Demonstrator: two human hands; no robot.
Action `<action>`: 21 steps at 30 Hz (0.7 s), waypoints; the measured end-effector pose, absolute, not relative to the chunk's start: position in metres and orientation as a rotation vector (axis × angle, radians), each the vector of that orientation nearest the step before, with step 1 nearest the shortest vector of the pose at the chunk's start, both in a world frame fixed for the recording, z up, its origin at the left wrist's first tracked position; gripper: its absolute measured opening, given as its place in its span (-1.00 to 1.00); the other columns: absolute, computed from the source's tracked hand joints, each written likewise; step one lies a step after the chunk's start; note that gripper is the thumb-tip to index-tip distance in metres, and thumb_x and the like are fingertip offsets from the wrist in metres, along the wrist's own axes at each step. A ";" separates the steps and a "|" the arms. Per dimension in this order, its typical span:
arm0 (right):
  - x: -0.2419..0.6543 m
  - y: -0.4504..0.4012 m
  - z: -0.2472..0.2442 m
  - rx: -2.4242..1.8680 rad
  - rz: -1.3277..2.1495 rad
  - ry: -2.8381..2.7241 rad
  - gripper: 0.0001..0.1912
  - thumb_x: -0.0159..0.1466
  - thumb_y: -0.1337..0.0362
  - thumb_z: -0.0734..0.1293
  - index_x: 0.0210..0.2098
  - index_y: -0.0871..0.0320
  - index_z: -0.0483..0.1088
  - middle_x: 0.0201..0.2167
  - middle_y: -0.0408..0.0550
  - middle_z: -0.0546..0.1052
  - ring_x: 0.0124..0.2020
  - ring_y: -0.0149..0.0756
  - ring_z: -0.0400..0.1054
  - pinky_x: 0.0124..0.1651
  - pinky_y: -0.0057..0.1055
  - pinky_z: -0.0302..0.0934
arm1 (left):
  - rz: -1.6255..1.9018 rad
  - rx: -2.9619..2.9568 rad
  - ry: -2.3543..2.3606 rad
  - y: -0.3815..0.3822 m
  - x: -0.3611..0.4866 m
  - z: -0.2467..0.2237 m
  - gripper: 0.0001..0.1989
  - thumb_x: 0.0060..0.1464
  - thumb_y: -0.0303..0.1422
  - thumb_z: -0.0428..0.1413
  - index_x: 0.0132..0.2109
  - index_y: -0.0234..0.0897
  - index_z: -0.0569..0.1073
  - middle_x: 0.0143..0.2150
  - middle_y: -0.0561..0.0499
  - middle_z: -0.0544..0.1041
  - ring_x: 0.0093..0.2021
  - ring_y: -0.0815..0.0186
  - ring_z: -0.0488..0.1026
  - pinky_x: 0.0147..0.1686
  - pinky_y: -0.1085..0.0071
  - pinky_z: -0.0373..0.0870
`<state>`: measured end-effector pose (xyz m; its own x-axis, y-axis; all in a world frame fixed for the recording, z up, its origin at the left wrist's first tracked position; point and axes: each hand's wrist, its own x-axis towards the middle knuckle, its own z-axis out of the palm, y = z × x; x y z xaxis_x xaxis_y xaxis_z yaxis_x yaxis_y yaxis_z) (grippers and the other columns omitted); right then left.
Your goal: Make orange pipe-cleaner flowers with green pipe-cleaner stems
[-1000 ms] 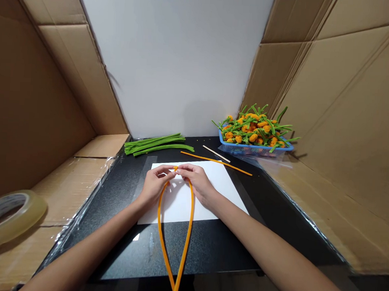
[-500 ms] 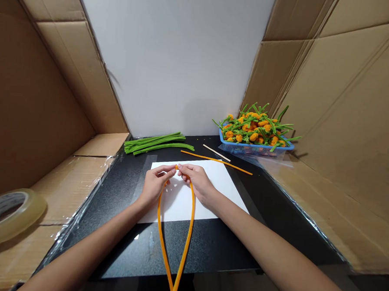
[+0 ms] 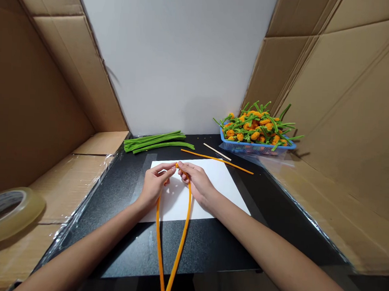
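Both my hands meet over a white sheet of paper [image 3: 175, 205]. My left hand [image 3: 155, 181] pinches an orange pipe cleaner [image 3: 184, 232] at a small bend or twist between the fingertips. My right hand [image 3: 194, 180] grips the same pipe cleaner just to the right of that spot. Its two long lengths hang from the hands toward me and come together at the bottom of the view. Fingers partly hide the held part. Another orange pipe cleaner [image 3: 218, 159] lies across the far right edge of the paper.
Green pipe cleaners [image 3: 158, 142] lie bundled at the back left. A thin wooden stick [image 3: 217, 151] rests behind the paper. A blue basket [image 3: 258, 147] holds orange-and-green pipe cleaner pieces. A tape roll [image 3: 31, 211] sits on cardboard at left. Cardboard walls [image 3: 345, 127] flank the black table [image 3: 120, 246].
The hanging lengths have swung slightly left, and their crossing has dropped toward the bottom edge. My hands stay nearly in place, still pinching the pipe cleaner.
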<state>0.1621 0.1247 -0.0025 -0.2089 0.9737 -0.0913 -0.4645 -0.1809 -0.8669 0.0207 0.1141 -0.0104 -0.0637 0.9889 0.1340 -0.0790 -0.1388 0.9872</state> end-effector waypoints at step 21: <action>0.160 0.118 0.004 -0.852 1.578 -1.002 -0.60 -0.06 0.05 0.56 -0.53 0.19 0.37 -0.57 -0.23 0.33 -0.52 -0.48 0.05 -0.39 -0.40 -0.14 | 1.387 1.798 1.209 0.113 0.009 -0.007 -0.70 0.11 -0.26 0.25 -0.03 -0.26 0.59 -0.44 0.06 0.50 -0.50 0.42 0.35 -0.50 0.51 0.27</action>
<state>0.1596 0.1179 0.0040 -0.2126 0.9765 -0.0350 -0.3837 -0.1164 -0.9161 0.0092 0.1131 -0.0067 0.0575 0.8958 0.4408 0.3149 -0.4352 0.8435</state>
